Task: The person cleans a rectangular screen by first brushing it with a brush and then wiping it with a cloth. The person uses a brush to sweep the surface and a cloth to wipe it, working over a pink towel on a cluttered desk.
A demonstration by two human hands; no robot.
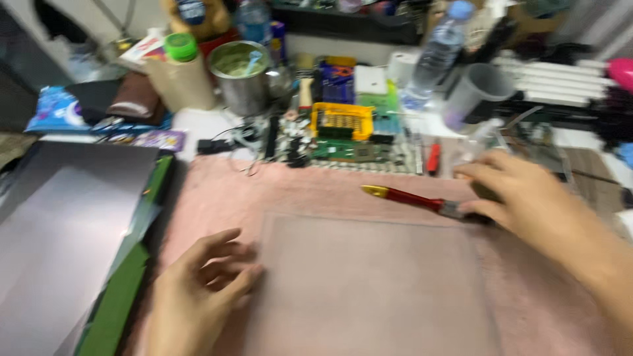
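Note:
A clear, frosted square sheet (369, 283) lies flat on a pink towel (310, 188). My left hand (198, 290) rests at the sheet's left edge, fingers spread and touching it, holding nothing. My right hand (521, 198) is at the sheet's far right corner, its fingers closed on the dark bristle end of a brush with a red handle and gold tip (409, 196). The brush lies across the towel just beyond the sheet, pointing left. The picture is blurred by motion.
A grey panel (59, 231) with a green edge lies at the left. Behind the towel stand a metal cup (242, 76), a green-capped bottle (179, 72), a yellow bit case (341, 120), green circuit boards (349, 151), a water bottle (435, 56) and a grey plastic cup (478, 92).

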